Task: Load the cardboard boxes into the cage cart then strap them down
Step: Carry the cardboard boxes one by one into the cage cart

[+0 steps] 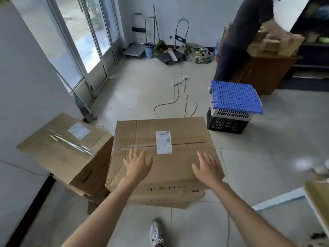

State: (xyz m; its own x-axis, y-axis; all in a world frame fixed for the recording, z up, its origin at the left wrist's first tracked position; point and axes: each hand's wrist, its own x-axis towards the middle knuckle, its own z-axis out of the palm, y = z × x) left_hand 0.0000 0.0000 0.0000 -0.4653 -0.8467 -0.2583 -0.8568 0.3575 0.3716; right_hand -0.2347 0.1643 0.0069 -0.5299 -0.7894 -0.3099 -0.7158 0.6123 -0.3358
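Observation:
A large cardboard box [178, 163] with a white shipping label stands on the floor in front of me, stacked on a flatter box [170, 196]. My left hand [138, 164] and my right hand [207, 168] hover flat over its top near the front edge, fingers spread, holding nothing. A second taped cardboard box [60, 148] stands tilted to its left, touching it. No cage cart is in view.
A black crate with a white crate and blue perforated panels [235, 98] stands at the right. Cables and a power strip [179, 81] lie on the floor beyond. A person [240, 38] bends over a wooden desk at the back right. Hand trucks [180, 38] stand by the far wall.

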